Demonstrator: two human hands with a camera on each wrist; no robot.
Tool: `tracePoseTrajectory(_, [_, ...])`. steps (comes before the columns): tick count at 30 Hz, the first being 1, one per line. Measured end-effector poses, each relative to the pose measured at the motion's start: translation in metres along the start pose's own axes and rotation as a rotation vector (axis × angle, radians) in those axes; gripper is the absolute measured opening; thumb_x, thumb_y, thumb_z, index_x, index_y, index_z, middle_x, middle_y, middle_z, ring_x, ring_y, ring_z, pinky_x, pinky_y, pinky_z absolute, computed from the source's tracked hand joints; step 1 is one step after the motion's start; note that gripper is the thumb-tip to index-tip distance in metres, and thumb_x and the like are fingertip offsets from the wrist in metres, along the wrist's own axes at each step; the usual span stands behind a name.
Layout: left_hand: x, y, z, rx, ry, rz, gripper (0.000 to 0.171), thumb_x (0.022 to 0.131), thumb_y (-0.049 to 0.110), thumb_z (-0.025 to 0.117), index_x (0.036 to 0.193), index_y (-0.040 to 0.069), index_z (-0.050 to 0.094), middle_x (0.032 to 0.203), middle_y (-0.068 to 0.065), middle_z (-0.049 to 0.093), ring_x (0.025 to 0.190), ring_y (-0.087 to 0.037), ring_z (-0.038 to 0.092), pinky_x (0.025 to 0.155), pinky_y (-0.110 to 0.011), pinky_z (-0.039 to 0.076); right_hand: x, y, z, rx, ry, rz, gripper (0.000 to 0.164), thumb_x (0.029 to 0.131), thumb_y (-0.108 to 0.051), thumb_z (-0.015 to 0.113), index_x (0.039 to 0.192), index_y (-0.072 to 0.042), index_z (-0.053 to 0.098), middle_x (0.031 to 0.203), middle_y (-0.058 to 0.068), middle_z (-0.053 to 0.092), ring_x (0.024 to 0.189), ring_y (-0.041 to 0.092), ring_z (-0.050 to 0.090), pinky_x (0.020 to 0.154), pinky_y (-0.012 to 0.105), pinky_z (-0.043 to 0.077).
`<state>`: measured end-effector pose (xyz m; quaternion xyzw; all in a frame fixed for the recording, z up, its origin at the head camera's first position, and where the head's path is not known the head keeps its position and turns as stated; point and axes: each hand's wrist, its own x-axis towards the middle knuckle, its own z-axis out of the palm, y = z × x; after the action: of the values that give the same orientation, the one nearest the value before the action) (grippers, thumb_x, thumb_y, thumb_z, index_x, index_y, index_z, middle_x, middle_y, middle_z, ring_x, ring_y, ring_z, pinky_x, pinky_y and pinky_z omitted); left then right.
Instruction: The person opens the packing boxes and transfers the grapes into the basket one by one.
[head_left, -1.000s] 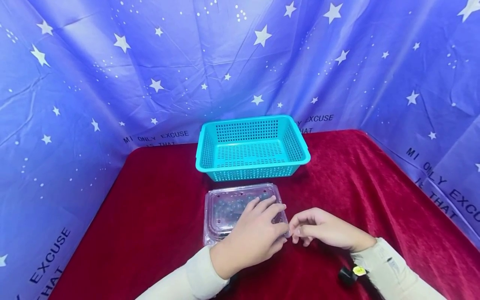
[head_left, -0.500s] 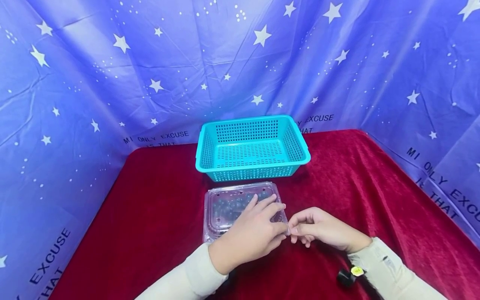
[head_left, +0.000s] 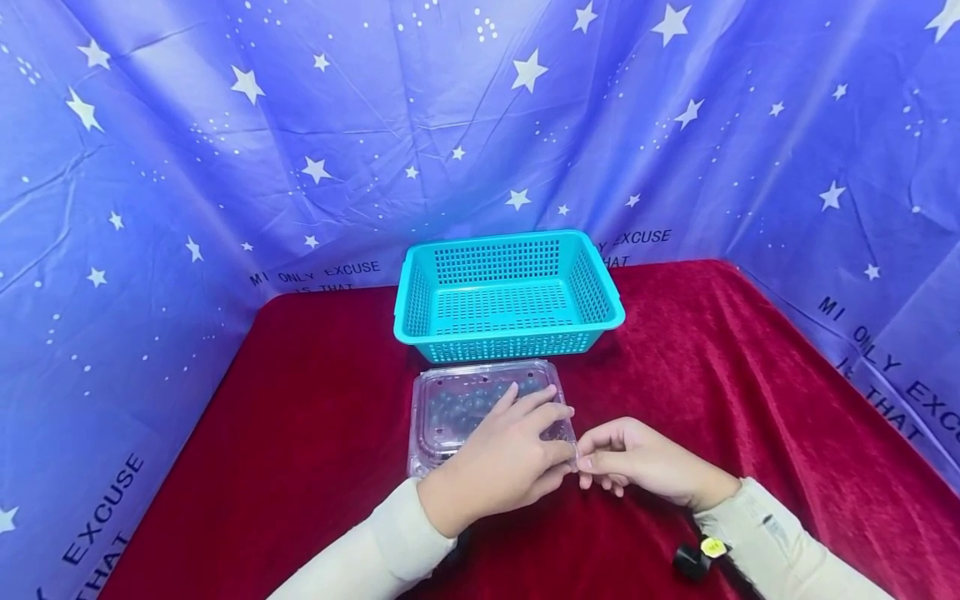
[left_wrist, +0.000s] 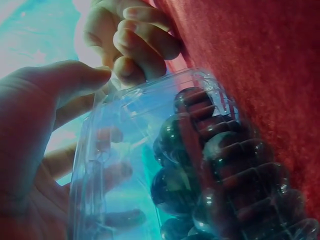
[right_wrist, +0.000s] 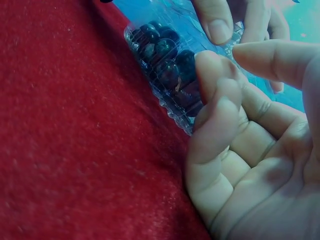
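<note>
A clear plastic clamshell box [head_left: 438,446] of dark, round, grape-like fruit [left_wrist: 175,190] lies in front of the basket, its lid down. My left hand [head_left: 502,467] rests on the right part of the lid, fingers spread and mostly straight. In the left wrist view its thumb lies at the lid's edge by the corner. At the box's near right corner, my right hand [head_left: 652,458] pinches the rim between thumb and index finger, the other fingers curled beneath. Both hands' fingertips almost meet there in the right wrist view.
A turquoise slotted plastic basket [head_left: 510,337] stands just behind the box with nothing in it. Dark red velvet cloth [head_left: 300,433] covers the table. A blue curtain [head_left: 337,108] printed with stars hangs around the back and sides.
The box has shifted slightly toward the basket, narrowing the gap between them. My left hand has moved a little with it, and the right thumb and index finger have closed at the corner.
</note>
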<state>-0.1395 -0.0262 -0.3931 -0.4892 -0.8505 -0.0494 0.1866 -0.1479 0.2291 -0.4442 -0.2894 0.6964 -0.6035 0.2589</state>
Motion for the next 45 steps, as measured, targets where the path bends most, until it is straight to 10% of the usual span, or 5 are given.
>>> tracePoseTrajectory(19, [0.003, 0.009, 0.01, 0.124, 0.238, 0.049, 0.003, 0.084, 0.031, 0.078, 0.083, 0.029, 0.079, 0.112, 0.009, 0.072, 0.131, -0.019, 0.06, 0.114, -0.046, 0.044, 0.0, 0.0, 0.0, -0.012, 0.019, 0.01, 0.018, 0.103, -0.007, 0.058, 0.104, 0.005, 0.071, 0.085, 0.023, 0.071, 0.062, 0.007, 0.058, 0.049, 0.026, 0.053])
tracePoseTrajectory(45, [0.005, 0.01, 0.012, 0.133, 0.305, 0.047, 0.013, 0.086, 0.027, 0.071, 0.075, 0.027, 0.076, 0.106, 0.011, 0.07, 0.118, -0.012, 0.064, 0.1, -0.036, 0.048, 0.001, 0.0, 0.0, -0.01, 0.035, 0.016, 0.018, 0.102, -0.007, 0.059, 0.101, 0.006, 0.071, 0.083, 0.022, 0.071, 0.061, 0.006, 0.058, 0.048, 0.026, 0.053])
